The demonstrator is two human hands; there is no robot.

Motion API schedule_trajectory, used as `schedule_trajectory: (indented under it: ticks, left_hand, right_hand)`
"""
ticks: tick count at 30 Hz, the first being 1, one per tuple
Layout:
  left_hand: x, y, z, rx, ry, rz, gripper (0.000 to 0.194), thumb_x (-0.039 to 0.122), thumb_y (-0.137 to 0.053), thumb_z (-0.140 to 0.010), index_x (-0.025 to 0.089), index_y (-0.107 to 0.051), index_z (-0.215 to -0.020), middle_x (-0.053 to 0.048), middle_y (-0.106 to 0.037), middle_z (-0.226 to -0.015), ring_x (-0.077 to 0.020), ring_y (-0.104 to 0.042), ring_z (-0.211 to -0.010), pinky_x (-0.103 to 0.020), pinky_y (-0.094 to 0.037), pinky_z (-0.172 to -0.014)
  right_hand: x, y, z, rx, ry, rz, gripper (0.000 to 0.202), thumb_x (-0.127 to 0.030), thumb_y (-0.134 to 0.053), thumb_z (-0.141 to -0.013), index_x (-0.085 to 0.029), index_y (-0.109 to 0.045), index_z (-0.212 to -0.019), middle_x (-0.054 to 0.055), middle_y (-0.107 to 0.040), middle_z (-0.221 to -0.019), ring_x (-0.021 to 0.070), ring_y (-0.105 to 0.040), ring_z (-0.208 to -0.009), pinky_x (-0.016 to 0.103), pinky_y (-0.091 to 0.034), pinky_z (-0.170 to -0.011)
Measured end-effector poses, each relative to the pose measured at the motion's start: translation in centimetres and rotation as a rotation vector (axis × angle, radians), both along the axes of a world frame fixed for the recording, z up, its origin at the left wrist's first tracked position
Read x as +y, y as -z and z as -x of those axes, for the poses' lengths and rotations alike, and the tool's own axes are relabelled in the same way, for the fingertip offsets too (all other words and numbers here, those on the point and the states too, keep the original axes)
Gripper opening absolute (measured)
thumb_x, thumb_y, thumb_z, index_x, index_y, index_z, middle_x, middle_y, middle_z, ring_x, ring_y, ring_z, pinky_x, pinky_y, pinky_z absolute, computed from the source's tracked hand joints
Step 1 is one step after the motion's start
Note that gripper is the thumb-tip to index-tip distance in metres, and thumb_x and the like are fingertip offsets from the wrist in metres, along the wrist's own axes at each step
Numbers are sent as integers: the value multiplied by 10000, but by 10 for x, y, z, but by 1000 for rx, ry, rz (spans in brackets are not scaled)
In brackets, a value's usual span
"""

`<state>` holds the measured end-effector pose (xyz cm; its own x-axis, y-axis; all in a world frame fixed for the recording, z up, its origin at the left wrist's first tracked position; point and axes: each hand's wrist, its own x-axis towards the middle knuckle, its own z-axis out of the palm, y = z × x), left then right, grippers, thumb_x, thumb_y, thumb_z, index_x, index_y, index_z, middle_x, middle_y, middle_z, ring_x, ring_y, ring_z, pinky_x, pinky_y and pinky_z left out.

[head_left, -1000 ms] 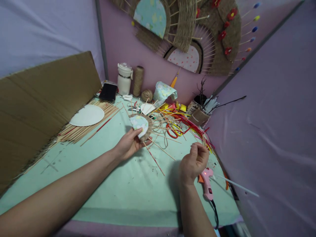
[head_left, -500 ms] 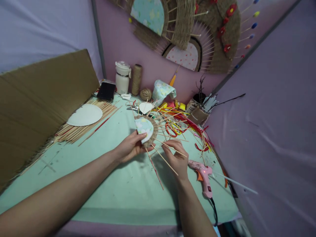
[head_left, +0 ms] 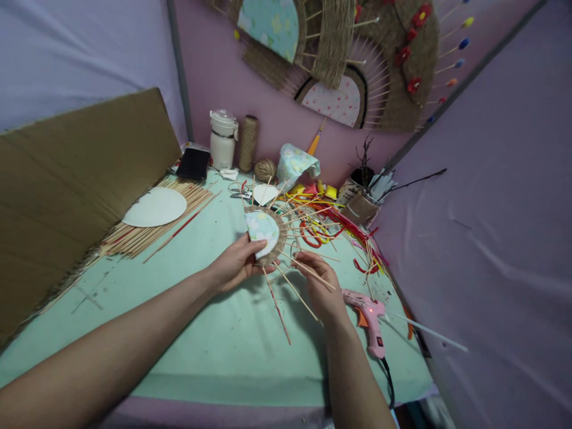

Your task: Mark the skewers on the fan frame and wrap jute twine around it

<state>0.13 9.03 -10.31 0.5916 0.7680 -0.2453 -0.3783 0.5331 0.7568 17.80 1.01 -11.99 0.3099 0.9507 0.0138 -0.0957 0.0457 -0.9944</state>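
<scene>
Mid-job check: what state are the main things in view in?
Left hand: gripping the half-round piece.
Half-round piece: held up, sticks fanning out.
Right hand: curled at the sticks, grip unclear.
Glue gun: lying on its side, indicator lit.
Flask: upright, lid on.
Twine spool: upright.
Twine ball: wound.
White oval: lying flat.
Cardboard: standing on edge.

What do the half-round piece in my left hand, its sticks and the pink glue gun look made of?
Half-round piece: probably matte fabric, floral-printed; its curved rim looks like jute twine, brown and coarse.
Sticks: likely bare wood or bamboo, pale and thin, one marked with red.
Glue gun: seemingly hard plastic, smooth and pink, with dark smudges towards the nozzle.
</scene>
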Motion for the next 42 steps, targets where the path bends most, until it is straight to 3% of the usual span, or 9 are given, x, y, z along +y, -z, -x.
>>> schedule_trajectory:
  ticks: [7,11,13,18,31,37,42]
  left_hand:
    - [4,0,5,56,38,-66,317,153,-598,-839,189,-507,-1140,-94,-682,-1030,-160,-695,-686,-263,-612,-543]
    - [5,-1,5,91,45,-63,325,153,-597,-834,183,-502,-1143,-101,-681,-1019,-165,-694,-670,-261,-605,-518]
    - [5,0,5,103,49,-60,324,153,-595,-835,183,-501,-1143,-104,-681,-1017,-166,-693,-667,-261,-603,-519]
    - [4,0,5,118,53,-61,340,153,-600,-832,184,-496,-1154,-112,-676,-1038,-156,-683,-648,-262,-601,-517]
    - [3,1,4,126,44,-78,357,171,-624,-812,182,-534,-1157,-107,-659,-1050,-149,-659,-689,-270,-601,-525]
    - [3,-1,4,143,36,-90,360,172,-622,-809,188,-534,-1158,-107,-654,-1068,-143,-649,-683,-261,-592,-511]
    - [2,-1,4,154,31,-93,350,182,-623,-808,190,-528,-1145,-101,-655,-1056,-152,-658,-689,-264,-590,-511]
  right_hand:
    - [-1,-7,-2,303,-238,238,129,-295,-708,-689,-171,-727,-718,31,-663,-743,132,-536,-682,245,-402,-636]
    - [-2,-9,-4,422,-299,302,294,-445,-698,-698,-156,-742,-727,46,-673,-746,134,-539,-681,248,-413,-645]
    - [-4,-8,-4,435,-284,320,311,-463,-738,-681,-157,-745,-735,43,-677,-757,133,-554,-704,238,-413,-648]
    - [-6,-7,-2,369,-249,310,229,-329,-836,-622,-167,-745,-756,28,-682,-794,133,-582,-766,228,-410,-671]
    - [-5,-9,-1,277,-212,297,255,-348,-855,-561,-158,-753,-697,27,-681,-705,121,-544,-669,241,-381,-614]
    - [-6,-11,-1,207,-201,297,241,-350,-839,-582,-165,-746,-705,37,-687,-735,139,-548,-701,259,-397,-646]
    - [-5,-9,-1,220,-204,279,208,-277,-820,-613,-172,-748,-778,14,-667,-758,101,-508,-649,229,-377,-599]
